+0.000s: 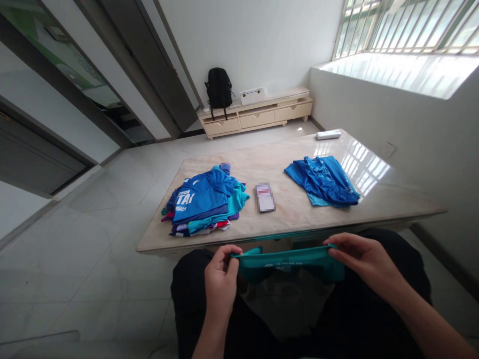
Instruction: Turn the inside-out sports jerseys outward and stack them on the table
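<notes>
Marble-look bench (258, 162), low cream cabinet (257, 118) and black backpack (219, 89) beyond. Left: garment pile (209, 223), blue jersey (205, 192) with white lettering on top. Left hand (221, 273) pinches one end of a teal garment (292, 260), stretched between both hands on the near side of the bench. Mid-bench: pixelated item (265, 197). Right: blue garments (324, 180), white remote-like device (328, 134) behind. Right hand (364, 258) pinches the teal garment's other end.

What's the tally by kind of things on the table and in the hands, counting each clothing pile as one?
Clothing piles: 2
Held teal garment: 1
Pixelated item: 1
White oblong item: 1
Total: 5
</notes>
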Available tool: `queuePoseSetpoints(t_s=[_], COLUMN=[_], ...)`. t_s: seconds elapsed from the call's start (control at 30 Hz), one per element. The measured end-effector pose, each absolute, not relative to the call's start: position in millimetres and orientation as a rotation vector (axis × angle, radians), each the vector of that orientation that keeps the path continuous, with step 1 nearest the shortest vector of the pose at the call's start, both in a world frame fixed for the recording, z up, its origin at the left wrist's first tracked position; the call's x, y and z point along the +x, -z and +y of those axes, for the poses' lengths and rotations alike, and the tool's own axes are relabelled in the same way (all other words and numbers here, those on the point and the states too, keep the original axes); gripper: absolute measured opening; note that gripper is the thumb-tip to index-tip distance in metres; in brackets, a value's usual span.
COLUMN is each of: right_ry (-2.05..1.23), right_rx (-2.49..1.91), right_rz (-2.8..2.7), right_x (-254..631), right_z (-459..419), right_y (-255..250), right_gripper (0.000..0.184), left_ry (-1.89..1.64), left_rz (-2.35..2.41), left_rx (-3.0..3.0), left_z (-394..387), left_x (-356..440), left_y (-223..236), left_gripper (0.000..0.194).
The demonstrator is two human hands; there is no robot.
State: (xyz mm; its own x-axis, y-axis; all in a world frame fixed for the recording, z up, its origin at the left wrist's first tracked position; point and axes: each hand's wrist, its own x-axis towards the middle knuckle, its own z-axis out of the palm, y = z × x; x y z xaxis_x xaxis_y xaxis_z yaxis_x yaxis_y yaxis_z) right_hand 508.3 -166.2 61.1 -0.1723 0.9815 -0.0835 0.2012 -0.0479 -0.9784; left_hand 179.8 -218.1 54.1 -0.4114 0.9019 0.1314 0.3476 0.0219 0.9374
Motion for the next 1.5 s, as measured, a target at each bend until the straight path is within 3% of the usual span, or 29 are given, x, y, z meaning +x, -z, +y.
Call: queuePoseSetpoints(t_s=[0.27,0.67,0.77,1.03,1.13,1.3,1.5], right_ry=[-1.029,-0.466,-0.276,-0.097,-0.107,-0.345,-0.715], right_rx=[-1.381,-1.444,-1.532,-1.617,-1.548,-1.463,-1.426], right_rz=[-1.882,-1.877,-1.816,-1.815,-1.814,-1.697,-1.514], right_x=[519.6,509.8,506.7,497.2,497.7,498.3,500.5], right_z=[-168.9,-160.9,-158.6,-156.2,-156.0,-158.5,-162.9], right_y=[-77.5,-29.3,-19.9,-6.9,-9.7,-18.3,-31.1], right_gripper=[0.023,0.022,0.025,0.037,0.034,0.026,0.026], left_ry=[-1.424,-1.451,-1.372,-1.385,-1.285,-1.227,-1.097], left_rz=[1.829,1.593,1.547,1.570,1.667,1.832,2.003], left_rx=[1.779,2.232,2.348,2.357,2.359,2.221,2.129], left_z=[-225.4,-217.2,-217.8,-216.0,-215.5,-212.3,-212.8], left_x=[176.7,180.8,182.7,185.9,184.5,177.7,172.1], left_y=[-76.2,-61.2,-58.9,-57.0,-54.8,-45.5,-41.1], left_gripper=[0.021,0.031,0.037,0.030,0.032,0.008,0.016])
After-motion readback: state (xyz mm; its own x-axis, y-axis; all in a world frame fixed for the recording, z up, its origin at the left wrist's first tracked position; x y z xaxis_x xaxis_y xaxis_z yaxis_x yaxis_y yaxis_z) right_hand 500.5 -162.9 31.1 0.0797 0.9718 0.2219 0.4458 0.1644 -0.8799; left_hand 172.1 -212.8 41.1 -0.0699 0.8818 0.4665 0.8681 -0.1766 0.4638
